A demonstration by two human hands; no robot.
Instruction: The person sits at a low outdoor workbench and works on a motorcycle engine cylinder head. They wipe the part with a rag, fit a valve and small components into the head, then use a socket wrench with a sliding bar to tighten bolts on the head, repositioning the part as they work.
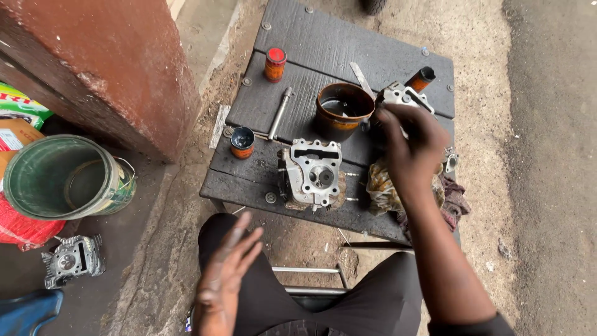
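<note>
While the right hand reached out over the dark bench, its fingers were curled down on a metal part at the far right of the bench. I could not tell how tight the hold was, as the hand hid most of that part. The left hand was held low over the person's knee, near the front edge of the bench, with its fingers spread and nothing in it.

A grey engine head sat near the front of the bench, in the middle. Just behind it stood a brown cup with dark liquid inside. A small blue and orange pot stood to the left of the engine head. A metal rod lay behind that pot. A red-topped tin stood farther back. An orange tube lay at the far right, behind the hand. A dirty rag and a crumpled bag lay under the right arm.

On the ground, left of the bench, a green bucket lay tipped on its side. A second engine head lay in front of the bucket.

So I counted two engine heads, one cup, one pot, one tin, one rod and one bucket.
</note>
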